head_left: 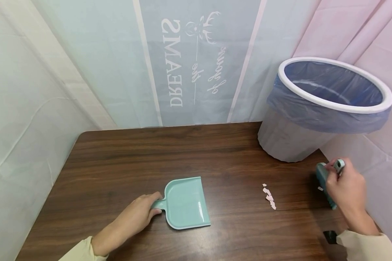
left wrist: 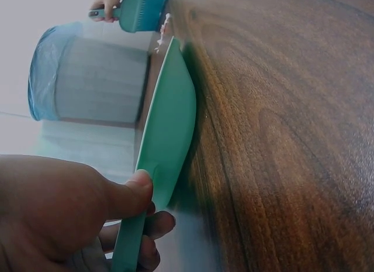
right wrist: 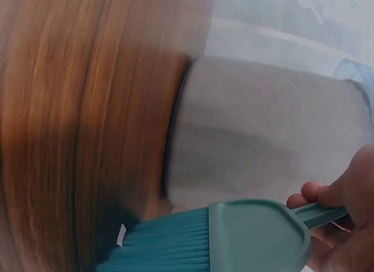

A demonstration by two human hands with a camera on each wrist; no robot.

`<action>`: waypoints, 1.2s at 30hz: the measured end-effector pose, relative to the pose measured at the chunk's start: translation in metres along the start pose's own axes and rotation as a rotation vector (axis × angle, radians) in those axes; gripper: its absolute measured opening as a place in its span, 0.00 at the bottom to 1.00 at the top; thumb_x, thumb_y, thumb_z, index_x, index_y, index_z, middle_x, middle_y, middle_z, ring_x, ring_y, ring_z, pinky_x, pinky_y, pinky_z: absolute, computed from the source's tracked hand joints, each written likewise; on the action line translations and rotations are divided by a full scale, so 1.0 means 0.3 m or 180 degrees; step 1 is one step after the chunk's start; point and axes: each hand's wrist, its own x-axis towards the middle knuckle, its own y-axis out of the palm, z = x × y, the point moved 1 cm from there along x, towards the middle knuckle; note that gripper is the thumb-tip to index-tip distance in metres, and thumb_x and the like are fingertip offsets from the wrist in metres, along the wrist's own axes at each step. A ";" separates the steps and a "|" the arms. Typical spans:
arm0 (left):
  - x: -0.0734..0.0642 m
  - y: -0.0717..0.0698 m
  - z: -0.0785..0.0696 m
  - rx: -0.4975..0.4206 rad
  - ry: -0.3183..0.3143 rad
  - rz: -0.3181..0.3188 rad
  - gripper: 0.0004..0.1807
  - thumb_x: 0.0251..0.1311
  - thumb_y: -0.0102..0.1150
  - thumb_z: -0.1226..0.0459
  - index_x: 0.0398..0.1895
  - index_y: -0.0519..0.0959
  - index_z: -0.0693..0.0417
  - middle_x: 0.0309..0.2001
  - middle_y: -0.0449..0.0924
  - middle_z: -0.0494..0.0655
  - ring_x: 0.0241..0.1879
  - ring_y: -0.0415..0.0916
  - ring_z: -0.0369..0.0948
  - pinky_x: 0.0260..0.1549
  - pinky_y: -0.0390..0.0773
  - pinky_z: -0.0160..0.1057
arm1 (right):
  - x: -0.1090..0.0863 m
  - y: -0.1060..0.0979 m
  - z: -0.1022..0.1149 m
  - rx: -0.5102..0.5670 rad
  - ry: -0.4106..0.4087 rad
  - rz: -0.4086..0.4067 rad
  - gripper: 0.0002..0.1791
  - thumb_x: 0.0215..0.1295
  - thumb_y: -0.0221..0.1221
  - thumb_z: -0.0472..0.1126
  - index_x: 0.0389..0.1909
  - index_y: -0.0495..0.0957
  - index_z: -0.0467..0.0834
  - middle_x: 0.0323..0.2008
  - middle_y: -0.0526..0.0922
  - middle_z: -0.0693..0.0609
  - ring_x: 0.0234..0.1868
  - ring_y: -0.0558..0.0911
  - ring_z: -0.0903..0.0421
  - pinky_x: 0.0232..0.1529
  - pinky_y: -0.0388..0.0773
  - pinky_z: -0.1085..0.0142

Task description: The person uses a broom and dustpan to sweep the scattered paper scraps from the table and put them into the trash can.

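Observation:
In the head view my left hand (head_left: 138,212) grips the handle of a light green dustpan (head_left: 186,203), its straight front lip facing right over the wooden table. At the right edge, my right hand (head_left: 347,185) holds a small green hand brush (head_left: 323,179) by its handle. Teal bristles (right wrist: 169,243) point down to the tabletop in the right wrist view, with one white scrap (right wrist: 121,235) at their tips. Between dustpan and brush lies a short line of white paper scraps (head_left: 268,197).
A grey bin (head_left: 281,141) with a white rim and blue liner stands at the table's back right corner. Printed cloth (head_left: 196,72) hangs behind the brown table (head_left: 134,156). A small black object (head_left: 330,237) is beside the right sleeve.

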 end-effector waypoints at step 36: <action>0.002 -0.004 0.001 0.0009 0.0060 0.0056 0.11 0.62 0.68 0.61 0.43 0.76 0.48 0.33 0.78 0.33 0.34 0.74 0.34 0.34 0.78 0.43 | -0.144 0.106 0.413 0.1028 -0.0764 0.0273 0.12 0.58 0.59 0.19 0.39 0.75 0.35 0.32 0.85 0.47 0.29 0.73 0.74 0.23 0.66 0.78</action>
